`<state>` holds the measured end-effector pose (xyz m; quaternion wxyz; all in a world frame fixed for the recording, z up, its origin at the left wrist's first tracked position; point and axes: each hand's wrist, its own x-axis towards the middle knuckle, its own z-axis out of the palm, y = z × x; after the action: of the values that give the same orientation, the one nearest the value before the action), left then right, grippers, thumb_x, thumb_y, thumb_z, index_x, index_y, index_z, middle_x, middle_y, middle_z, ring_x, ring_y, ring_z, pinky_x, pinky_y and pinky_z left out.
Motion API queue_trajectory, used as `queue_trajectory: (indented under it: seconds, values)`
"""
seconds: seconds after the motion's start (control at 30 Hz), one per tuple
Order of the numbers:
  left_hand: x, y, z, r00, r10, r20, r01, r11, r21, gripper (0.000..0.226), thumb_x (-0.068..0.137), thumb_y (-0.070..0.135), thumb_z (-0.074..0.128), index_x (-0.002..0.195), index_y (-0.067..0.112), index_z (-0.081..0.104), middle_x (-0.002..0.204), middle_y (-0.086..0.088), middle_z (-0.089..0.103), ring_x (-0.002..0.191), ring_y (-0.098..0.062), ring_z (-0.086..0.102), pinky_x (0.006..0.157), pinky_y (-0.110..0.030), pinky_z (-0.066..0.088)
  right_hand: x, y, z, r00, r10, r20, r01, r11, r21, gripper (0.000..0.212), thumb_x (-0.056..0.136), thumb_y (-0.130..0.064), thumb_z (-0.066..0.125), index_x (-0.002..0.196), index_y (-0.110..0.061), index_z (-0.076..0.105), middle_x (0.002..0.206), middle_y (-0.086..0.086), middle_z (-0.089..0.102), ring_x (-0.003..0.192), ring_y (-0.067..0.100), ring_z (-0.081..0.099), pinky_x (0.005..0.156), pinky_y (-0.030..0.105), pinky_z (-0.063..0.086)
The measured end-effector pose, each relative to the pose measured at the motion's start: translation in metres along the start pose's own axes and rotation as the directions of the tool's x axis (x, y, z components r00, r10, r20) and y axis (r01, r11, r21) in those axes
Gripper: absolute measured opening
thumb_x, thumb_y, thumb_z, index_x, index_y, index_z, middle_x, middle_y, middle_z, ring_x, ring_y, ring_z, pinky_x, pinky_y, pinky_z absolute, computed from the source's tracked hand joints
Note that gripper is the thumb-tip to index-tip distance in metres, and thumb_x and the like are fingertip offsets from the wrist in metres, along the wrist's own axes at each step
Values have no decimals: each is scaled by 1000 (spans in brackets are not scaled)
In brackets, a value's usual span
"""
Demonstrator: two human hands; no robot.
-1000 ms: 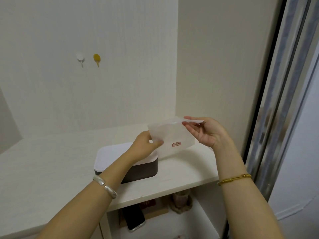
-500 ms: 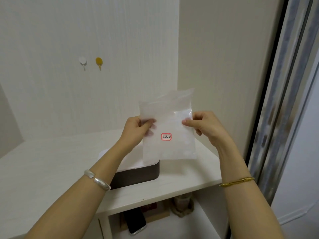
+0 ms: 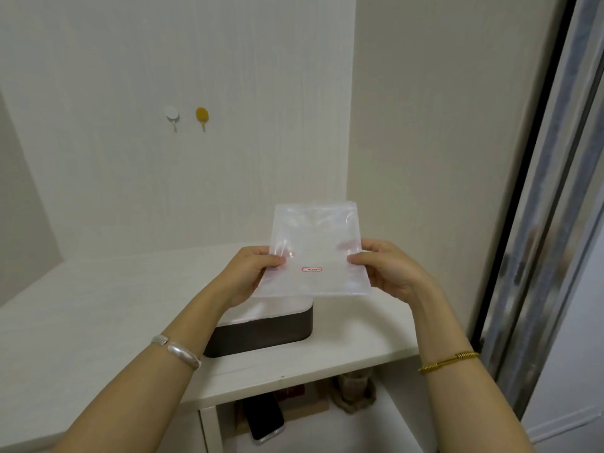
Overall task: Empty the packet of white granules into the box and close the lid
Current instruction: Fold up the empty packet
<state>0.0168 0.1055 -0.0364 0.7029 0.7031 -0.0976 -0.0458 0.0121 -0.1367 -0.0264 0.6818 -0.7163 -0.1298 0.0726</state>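
A clear plastic packet (image 3: 315,250) with a small red-framed label is held upright in front of me, above the box. My left hand (image 3: 251,273) pinches its left edge and my right hand (image 3: 385,273) pinches its right edge, thumbs on the near face. The white granules lie in its lower half, faintly visible. Below it the dark brown box (image 3: 261,331) with a white lid stands on the white shelf top (image 3: 98,305); the lid lies flat on the box and my left hand and the packet hide part of it.
Two small wall hooks, one white (image 3: 172,115) and one yellow (image 3: 202,116), are on the back wall. A wall corner stands right behind the packet and a sliding door frame (image 3: 539,223) is to the right. Under the shelf top lie a phone (image 3: 264,420) and other items.
The packet went from tilted flat over the box to upright between both hands. Since half a second ago it has turned squarer to me and my hands sit slightly lower.
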Motion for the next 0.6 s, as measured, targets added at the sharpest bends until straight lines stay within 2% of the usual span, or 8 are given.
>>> queue_trajectory:
  seconds: [0.07,0.13,0.23,0.3,0.47,0.6]
  values:
    - [0,-1,0,998,-61,20,63,991,-114,24,88,0,47,93,5,70,82,-5,76,71,-17,72,57,-21,55,1,3,2,1000,-4,-12,5,998,56,30,88,4,48,94,-16,69,88,8,70,71,22,65,55,25,58]
    - [1,-1,0,993,-113,34,118,966,-232,26,87,-1,44,94,5,69,85,-8,69,68,-17,65,54,-20,52,2,5,3,999,5,-48,0,994,105,30,87,5,48,90,-14,71,78,5,71,54,17,63,44,21,51]
    - [1,-1,0,986,-160,50,167,913,-373,27,89,-2,42,96,3,67,71,-8,59,47,-10,57,41,-15,50,6,10,5,995,63,-79,-43,971,237,27,88,6,47,86,-8,70,56,3,66,39,13,59,39,17,48]
    - [2,-3,0,981,-191,35,187,882,-433,24,89,-3,44,94,0,67,63,-8,57,40,-9,57,40,-15,52,8,13,7,989,104,-100,-70,952,298,22,88,3,50,83,-6,69,48,1,61,37,12,58,38,16,48]
    - [3,-7,3,967,-251,-35,206,859,-469,30,90,1,49,74,-3,74,60,-8,56,42,-10,57,43,-18,54,11,20,12,977,173,-123,-121,931,344,15,85,-1,58,76,-6,69,45,1,56,36,13,55,36,16,46]
    - [3,-8,6,973,-209,-96,143,876,-460,27,89,-3,45,71,2,66,71,-10,53,58,-16,52,45,-18,53,10,23,12,978,179,-108,-129,923,363,24,91,-1,44,82,-4,66,50,4,65,41,17,62,39,19,50]
